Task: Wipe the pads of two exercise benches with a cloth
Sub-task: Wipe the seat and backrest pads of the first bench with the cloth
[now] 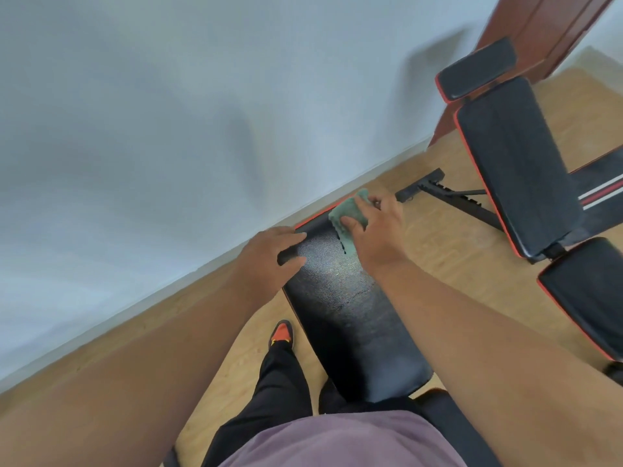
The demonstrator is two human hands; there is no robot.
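- Right hand presses a green cloth onto the far end of the near bench pad, fingers spread over it, thumb at its near edge.
- Left hand rests on the pad's left edge, fingers laid flat, gripping nothing.
- Cloth looks soft, light, limp; likely bunches unless held down under a flat palm.
- Pad: black textured vinyl, glossy, probably firm and a bit slick.
- Second bench stands well apart on the right, backrest inclined, not yet touched.
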